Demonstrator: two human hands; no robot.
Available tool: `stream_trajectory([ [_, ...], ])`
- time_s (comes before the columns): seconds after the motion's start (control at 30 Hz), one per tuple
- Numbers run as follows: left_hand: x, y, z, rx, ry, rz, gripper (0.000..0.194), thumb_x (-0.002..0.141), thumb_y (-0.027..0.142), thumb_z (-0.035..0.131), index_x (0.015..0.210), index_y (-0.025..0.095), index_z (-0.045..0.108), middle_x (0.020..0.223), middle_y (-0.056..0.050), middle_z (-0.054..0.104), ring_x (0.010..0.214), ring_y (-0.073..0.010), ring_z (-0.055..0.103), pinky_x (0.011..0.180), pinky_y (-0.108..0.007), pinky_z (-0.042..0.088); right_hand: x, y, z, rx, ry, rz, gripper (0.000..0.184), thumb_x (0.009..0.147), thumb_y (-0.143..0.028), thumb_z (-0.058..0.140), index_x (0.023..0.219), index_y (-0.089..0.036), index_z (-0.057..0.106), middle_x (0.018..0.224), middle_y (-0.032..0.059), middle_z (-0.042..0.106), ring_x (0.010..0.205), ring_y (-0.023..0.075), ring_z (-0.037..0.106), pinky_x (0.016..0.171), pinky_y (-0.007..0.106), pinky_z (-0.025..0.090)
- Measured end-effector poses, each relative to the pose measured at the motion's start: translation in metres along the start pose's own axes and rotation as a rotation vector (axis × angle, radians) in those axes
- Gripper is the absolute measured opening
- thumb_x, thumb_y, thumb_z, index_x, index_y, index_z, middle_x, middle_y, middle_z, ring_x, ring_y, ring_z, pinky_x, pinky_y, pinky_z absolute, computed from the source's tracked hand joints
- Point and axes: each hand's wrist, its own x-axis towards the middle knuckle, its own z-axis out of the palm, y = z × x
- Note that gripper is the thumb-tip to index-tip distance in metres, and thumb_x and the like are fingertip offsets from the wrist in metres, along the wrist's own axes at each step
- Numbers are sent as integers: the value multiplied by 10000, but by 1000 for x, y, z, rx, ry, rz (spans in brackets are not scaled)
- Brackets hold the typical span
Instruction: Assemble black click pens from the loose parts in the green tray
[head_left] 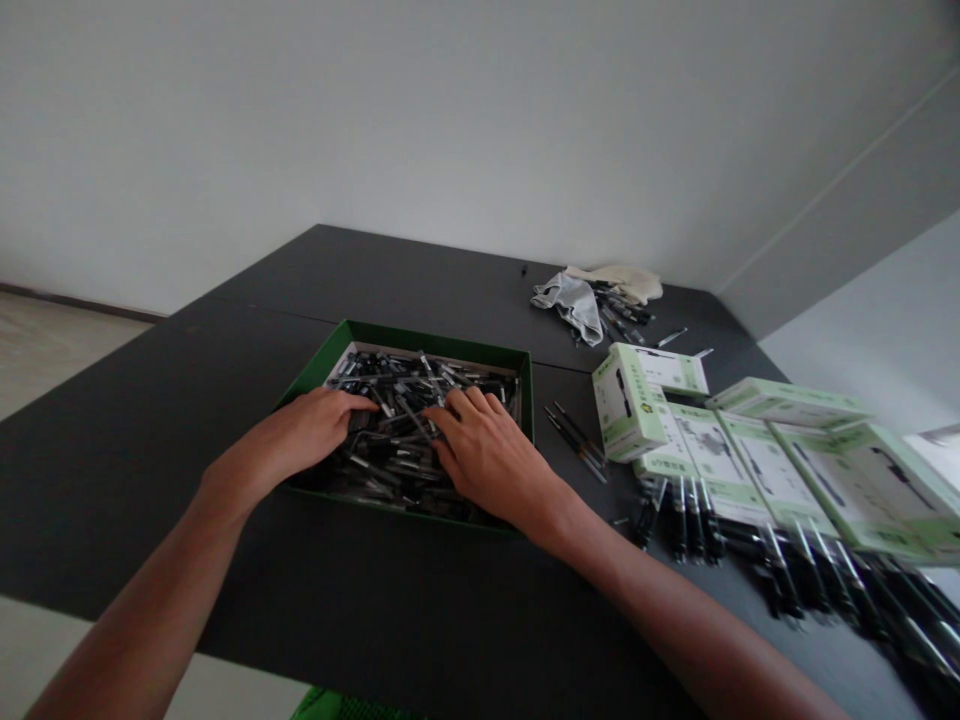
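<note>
A green box on the dark table holds a heap of loose pens, black and clear. My left hand reaches over its left side, thumb stretched out across the pens; the other fingertips dip among them and are partly hidden. In the right half of the box, my right hand lies over the heap with curled fingers. Thumb and forefinger close around a slim clear pen that slants up to the left; the exact contact is hard to see.
Several thin refills or pens lie right of the box. Beyond them stand green-and-white cartons, with rows of black pens in front. Grey-white gloves or cloths lie on more pens at the back, near the wall. Something green shows below the table's front edge.
</note>
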Motion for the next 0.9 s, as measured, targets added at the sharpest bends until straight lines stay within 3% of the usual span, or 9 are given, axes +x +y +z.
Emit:
stream_trajectory([
  [0.17,1,0,-1,-30,-34,-4,548,899,133,415,1236,290,817,1227,-10,821,1172,-241,767,1041,-321,569,1,0,1,23,31,51,348,1041,-221,538,1370,-129,604,1281,167,638,1198,327,536,1019,490,489],
  [0.37,-1,0,0,14,-56,-65,534,851,125,423,1148,263,845,1126,-46,846,1104,-270,787,956,-346,599,1,1,3,20,19,96,394,1038,-229,547,1410,-105,585,1346,192,647,1253,342,536,1054,507,474],
  [0.57,-4,18,-11,42,163,-91,474,966,228,394,1259,198,766,1182,-113,812,1056,-292,773,957,-404,561,0,2,7,-7,-23,138,415,1049,-249,549,1417,-61,578,1438,224,638,1288,340,577,1097,512,444],
  [0.77,-7,34,-29,-38,408,-142,466,1064,338,318,1250,189,718,744,-46,723,606,-206,633,648,-342,459,1,0,2,18,-102,10,308,1070,-272,540,1308,-117,660,1262,156,735,1220,311,612,1090,494,441],
  [0.83,-7,32,-29,-5,434,-146,431,1051,309,339,1199,202,730,792,-48,736,657,-203,651,683,-338,474,1,-1,0,35,-100,-19,280,1066,-255,543,1276,-128,677,1233,136,743,1212,305,603,1074,480,455],
  [0.9,-6,28,-24,77,388,-120,404,1027,267,363,1134,213,749,991,-76,779,873,-232,716,790,-349,510,1,-1,0,49,-99,-50,262,1068,-236,529,1247,-135,691,1196,117,750,1199,302,600,1058,473,469],
])
